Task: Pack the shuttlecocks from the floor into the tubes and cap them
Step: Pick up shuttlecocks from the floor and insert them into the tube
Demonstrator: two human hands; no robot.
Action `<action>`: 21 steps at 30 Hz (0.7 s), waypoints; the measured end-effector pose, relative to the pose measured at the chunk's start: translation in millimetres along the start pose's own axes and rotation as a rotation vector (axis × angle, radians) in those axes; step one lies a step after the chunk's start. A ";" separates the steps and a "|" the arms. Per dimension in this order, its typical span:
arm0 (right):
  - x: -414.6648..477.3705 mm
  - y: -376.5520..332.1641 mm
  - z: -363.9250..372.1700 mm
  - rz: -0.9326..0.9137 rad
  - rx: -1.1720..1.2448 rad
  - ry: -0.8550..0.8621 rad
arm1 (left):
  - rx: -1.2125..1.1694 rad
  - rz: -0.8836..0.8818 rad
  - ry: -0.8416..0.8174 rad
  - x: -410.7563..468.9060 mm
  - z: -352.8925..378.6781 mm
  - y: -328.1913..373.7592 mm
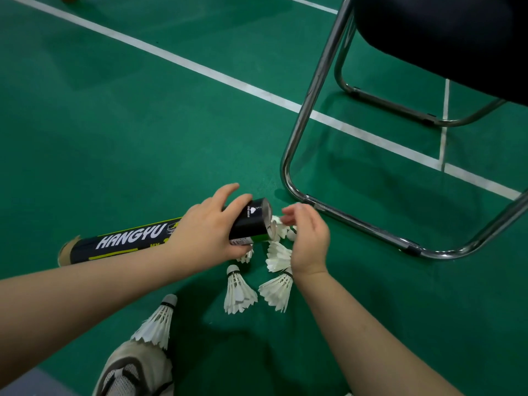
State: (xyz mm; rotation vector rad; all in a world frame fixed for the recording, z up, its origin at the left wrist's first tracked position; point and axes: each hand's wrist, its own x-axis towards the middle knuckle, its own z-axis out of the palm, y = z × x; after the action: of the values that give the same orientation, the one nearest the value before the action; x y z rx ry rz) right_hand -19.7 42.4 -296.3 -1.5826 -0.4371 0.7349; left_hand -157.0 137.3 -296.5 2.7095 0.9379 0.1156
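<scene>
My left hand grips a black tube with white lettering, held nearly level just above the green floor, its open mouth pointing right. My right hand hovers at that mouth with fingers curled around a white shuttlecock that sits at the opening. Several white feather shuttlecocks lie on the floor below the hands: one standing on its feathers, one on its side, one partly hidden under my right wrist, and one near my shoe.
A chair with a chrome tube frame and a dark seat stands to the right, its floor rail close behind my right hand. White court lines cross the green floor. My grey shoe is at the bottom.
</scene>
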 end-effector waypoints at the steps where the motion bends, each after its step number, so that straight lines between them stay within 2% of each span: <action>1: 7.0 5.2 -6.0 0.008 -0.102 0.066 | 0.004 -0.008 0.012 0.3 -0.9 -1.1; 4: 30.5 31.7 -27.9 0.144 -0.490 0.086 | 0.008 -0.020 0.042 -1.8 -1.8 -5.0; 8: 48.4 55.2 -51.6 0.181 -0.768 0.025 | 0.006 -0.030 0.058 -4.1 -1.8 -10.0; 15: 66.0 69.3 -50.4 0.216 -0.929 -0.130 | 0.018 -0.055 0.060 -2.6 -0.2 -17.8; 21: 76.0 72.3 -47.7 0.303 -0.999 -0.068 | 0.022 -0.051 0.060 -2.3 2.5 -22.4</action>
State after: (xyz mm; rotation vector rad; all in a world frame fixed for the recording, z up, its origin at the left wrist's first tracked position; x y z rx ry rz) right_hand 57.7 46.4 -381.6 -2.6049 -0.6806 0.8544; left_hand -171.6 152.2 -305.1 2.7136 1.0303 0.1780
